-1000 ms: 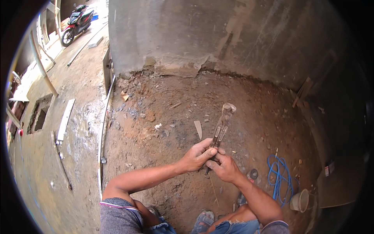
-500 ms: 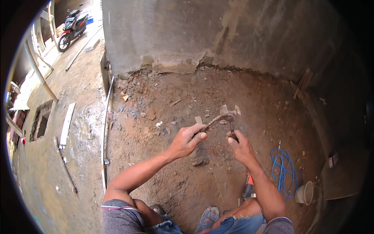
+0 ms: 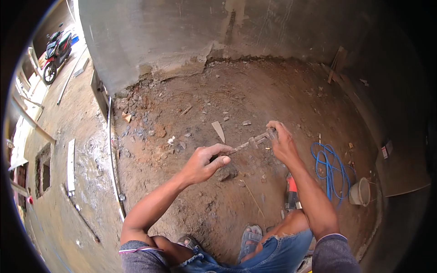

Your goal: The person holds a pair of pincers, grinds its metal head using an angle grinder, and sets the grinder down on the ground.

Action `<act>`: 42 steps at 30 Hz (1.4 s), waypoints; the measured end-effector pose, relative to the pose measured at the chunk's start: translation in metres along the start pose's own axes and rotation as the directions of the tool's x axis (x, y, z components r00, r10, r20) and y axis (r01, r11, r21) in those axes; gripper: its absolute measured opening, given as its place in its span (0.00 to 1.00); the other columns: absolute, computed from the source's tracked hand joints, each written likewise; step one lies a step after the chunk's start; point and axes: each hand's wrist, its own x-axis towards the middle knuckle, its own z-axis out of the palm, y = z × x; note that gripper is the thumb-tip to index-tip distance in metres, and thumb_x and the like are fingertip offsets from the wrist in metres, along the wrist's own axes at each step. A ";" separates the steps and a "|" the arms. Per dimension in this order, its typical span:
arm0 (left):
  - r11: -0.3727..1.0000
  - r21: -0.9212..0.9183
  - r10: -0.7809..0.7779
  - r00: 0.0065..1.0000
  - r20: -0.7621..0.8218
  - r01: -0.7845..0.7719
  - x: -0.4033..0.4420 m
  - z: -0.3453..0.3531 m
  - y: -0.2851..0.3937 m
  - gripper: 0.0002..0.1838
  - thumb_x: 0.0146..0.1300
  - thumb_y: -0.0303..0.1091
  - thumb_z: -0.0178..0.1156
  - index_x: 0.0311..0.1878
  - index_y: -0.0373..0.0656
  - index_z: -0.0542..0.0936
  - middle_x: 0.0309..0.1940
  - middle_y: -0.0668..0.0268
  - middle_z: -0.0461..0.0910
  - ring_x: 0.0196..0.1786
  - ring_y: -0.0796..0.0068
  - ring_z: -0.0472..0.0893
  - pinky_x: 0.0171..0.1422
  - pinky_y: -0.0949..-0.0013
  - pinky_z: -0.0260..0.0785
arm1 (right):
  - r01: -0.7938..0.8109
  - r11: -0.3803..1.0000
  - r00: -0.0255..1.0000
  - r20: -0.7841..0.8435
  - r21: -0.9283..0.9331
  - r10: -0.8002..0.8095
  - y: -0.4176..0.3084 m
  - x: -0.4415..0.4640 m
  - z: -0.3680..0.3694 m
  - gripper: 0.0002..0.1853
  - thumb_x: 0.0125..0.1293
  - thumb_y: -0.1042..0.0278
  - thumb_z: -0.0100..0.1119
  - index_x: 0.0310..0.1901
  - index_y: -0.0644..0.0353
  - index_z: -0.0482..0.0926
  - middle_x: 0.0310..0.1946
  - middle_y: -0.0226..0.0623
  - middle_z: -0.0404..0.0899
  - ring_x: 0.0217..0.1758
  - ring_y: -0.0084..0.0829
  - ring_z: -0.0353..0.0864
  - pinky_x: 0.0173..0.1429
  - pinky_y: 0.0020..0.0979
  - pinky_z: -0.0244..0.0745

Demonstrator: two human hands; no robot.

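In front of me, above the dirt floor, is a pair of worn metal pincers (image 3: 251, 142). My left hand (image 3: 205, 163) is closed round a dark handle at their left end. At the right end, the fingers of my right hand (image 3: 281, 140) are closed round the head and partly hide it. Where the second handle lies cannot be made out. A flat pointed blade (image 3: 219, 131) lies on the ground just beyond my left hand, and a grey stone (image 3: 226, 172) lies below the pincers.
A coiled blue hose (image 3: 328, 170) and a bucket (image 3: 360, 192) are at the right. A red and black power tool (image 3: 292, 191) lies by my right knee. The grey wall (image 3: 159, 36) stands ahead. At left are a pipe (image 3: 110, 154), a square pit (image 3: 43, 170) and a motorbike (image 3: 57, 54).
The pincers' handles were held by both hands, then spread apart. My right hand has moved from a handle up to the head. The view has turned, shifting the wall and motorbike leftward.
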 end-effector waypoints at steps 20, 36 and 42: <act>0.811 -0.502 -0.094 0.915 0.393 0.299 -0.009 0.024 -0.040 0.17 0.70 0.45 0.57 0.51 0.41 0.76 0.41 0.71 0.76 0.45 0.81 0.73 0.49 0.74 0.66 | 0.155 0.964 0.973 -0.134 -0.216 -0.187 -0.006 0.005 -0.023 0.18 0.57 0.83 0.58 0.49 0.57 0.75 0.62 0.47 0.68 0.69 0.54 0.64 0.69 0.45 0.63; 0.816 -0.403 -0.176 0.843 0.509 0.414 -0.011 0.031 -0.018 0.19 0.69 0.42 0.59 0.57 0.40 0.77 0.37 0.71 0.77 0.37 0.84 0.73 0.39 0.75 0.66 | 0.136 0.982 0.990 0.052 -0.128 -0.130 0.008 0.000 -0.010 0.18 0.57 0.84 0.55 0.49 0.56 0.74 0.61 0.47 0.70 0.66 0.52 0.68 0.66 0.43 0.67; 0.734 -0.550 -0.168 0.892 0.420 0.397 -0.009 0.032 -0.005 0.24 0.73 0.43 0.54 0.65 0.38 0.70 0.32 0.71 0.74 0.27 0.85 0.70 0.30 0.78 0.62 | 0.028 0.996 0.972 0.235 -0.087 -0.007 0.024 0.001 -0.004 0.13 0.63 0.76 0.56 0.49 0.57 0.74 0.51 0.51 0.77 0.57 0.54 0.74 0.56 0.44 0.70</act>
